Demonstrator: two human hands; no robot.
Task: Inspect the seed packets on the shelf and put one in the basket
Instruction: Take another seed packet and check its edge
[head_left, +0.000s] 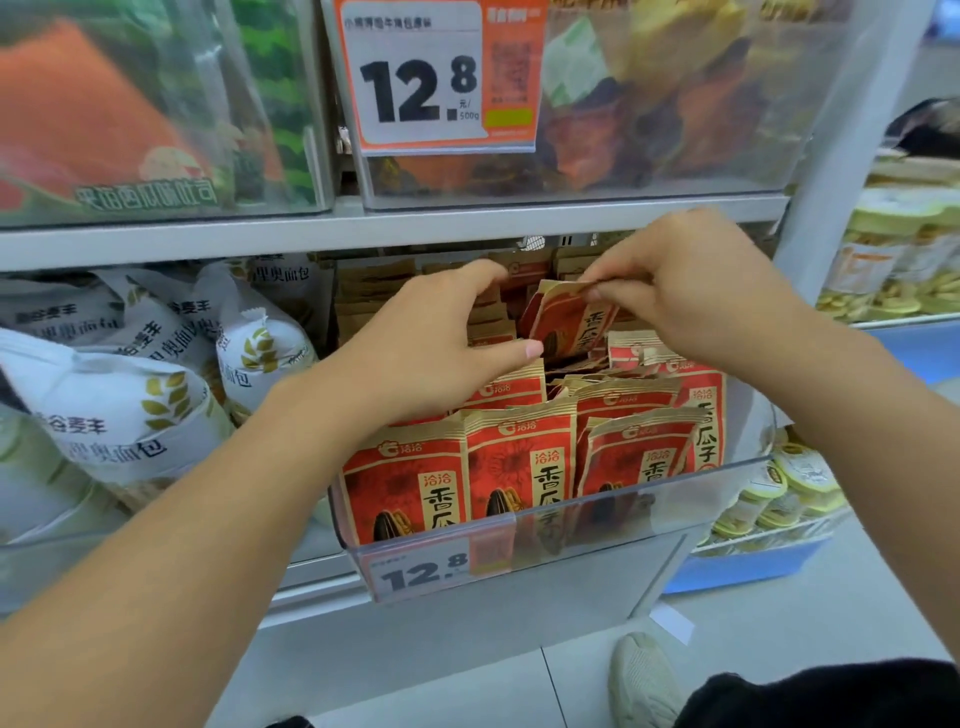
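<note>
Several red and tan seed packets (519, 467) stand packed in a clear plastic shelf bin (597, 525). One red seed packet (569, 325) is lifted above the stack at the back of the bin, tilted. My right hand (691, 291) pinches its top edge with fingertips and thumb. My left hand (431, 343) reaches in beside it, thumb against the packet's lower left edge and fingers curled over the packets behind. No basket is in view.
White bread bags (130, 395) fill the bin to the left. A shelf edge (363, 228) runs just above my hands, with a 12.8 price tag (421, 78) and snack bins over it. Yellow-lidded jars (789, 488) sit on shelves at the right. My shoe (644, 680) is on the floor below.
</note>
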